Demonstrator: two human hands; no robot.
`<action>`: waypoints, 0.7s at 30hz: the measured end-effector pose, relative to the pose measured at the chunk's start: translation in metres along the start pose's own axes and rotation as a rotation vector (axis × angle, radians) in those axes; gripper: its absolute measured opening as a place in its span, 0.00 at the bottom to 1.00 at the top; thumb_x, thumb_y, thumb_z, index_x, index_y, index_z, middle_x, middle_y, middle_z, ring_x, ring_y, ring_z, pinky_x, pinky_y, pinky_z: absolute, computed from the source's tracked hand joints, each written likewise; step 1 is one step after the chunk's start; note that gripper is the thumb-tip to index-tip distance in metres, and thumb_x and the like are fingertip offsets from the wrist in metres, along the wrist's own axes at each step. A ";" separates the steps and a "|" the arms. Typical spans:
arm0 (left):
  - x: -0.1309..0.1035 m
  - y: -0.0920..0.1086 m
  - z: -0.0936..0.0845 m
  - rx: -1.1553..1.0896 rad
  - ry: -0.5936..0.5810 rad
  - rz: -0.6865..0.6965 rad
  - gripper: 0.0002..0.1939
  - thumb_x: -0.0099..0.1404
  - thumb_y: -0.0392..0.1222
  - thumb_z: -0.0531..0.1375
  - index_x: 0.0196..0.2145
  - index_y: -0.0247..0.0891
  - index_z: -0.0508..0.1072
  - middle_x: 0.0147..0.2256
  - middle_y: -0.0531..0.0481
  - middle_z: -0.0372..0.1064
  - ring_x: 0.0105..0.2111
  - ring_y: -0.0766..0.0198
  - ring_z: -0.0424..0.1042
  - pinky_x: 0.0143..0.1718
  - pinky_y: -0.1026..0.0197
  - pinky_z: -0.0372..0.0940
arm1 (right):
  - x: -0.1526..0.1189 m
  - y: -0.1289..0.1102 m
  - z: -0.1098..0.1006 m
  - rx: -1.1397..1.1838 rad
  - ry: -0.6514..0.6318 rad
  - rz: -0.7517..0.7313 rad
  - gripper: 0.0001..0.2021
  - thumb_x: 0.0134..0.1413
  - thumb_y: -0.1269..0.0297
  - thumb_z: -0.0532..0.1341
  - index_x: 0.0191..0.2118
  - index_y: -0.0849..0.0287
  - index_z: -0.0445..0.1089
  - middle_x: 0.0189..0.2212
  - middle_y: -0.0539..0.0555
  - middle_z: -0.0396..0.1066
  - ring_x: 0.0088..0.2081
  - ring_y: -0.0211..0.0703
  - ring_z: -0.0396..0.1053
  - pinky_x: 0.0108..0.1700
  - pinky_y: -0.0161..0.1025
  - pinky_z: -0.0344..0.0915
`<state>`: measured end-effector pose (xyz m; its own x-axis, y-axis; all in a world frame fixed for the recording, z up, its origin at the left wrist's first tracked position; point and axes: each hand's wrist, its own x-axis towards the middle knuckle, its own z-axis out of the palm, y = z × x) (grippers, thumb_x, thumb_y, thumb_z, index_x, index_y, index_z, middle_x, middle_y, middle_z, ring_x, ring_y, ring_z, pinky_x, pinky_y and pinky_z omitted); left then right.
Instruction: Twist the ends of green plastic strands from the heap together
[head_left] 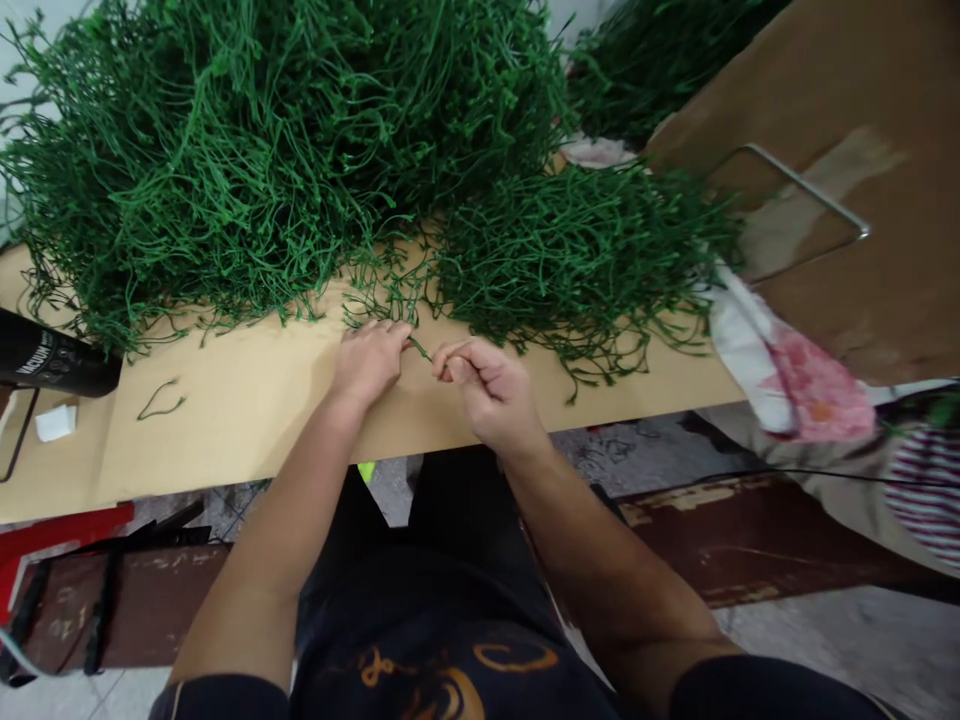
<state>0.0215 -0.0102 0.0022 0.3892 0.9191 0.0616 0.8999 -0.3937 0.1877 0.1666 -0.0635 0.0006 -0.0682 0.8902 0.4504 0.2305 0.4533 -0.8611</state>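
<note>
The right hand (pixel 491 385) is curled into a closed grip, thumb and fingers pinched on one end of a short green stem (pixel 421 348). The left hand (pixel 369 358) lies just across from it, knuckles up and fingers bent down onto the other end of the same stem, so the stem runs between the two hands, low over the bench (pixel 247 420) near its front edge. How tightly the left grip closes on it I cannot tell, since the fingertips are tucked under.

Just beyond the hands, touching the fingertips of the left one, the fringe of a smaller heap of green stems (pixel 577 260) spreads over the cardboard-coloured bench top. Behind and to the left rises a much larger pile of stems (pixel 247 150). A single loose strand (pixel 159 400) lies apart on the bench, well to the left of the hands. Farther left, a black can (pixel 52 360) lies on its side by a small white block (pixel 55 422). To the right, a flowered cloth (pixel 795 375) hangs over the bench end, under a tilted brown board (pixel 862 120) with a metal wire frame (pixel 814 195).
</note>
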 end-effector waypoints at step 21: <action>0.007 -0.007 -0.002 -0.016 -0.051 -0.036 0.14 0.68 0.41 0.47 0.38 0.36 0.71 0.41 0.40 0.74 0.44 0.52 0.71 0.44 0.53 0.63 | 0.005 0.003 -0.007 0.001 -0.061 0.014 0.12 0.58 0.59 0.53 0.26 0.58 0.66 0.26 0.53 0.69 0.29 0.38 0.66 0.33 0.40 0.64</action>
<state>0.0176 -0.0009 0.0033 0.3663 0.9305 0.0045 0.9106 -0.3594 0.2043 0.1736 -0.0582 0.0020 -0.1238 0.8977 0.4229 0.2307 0.4405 -0.8676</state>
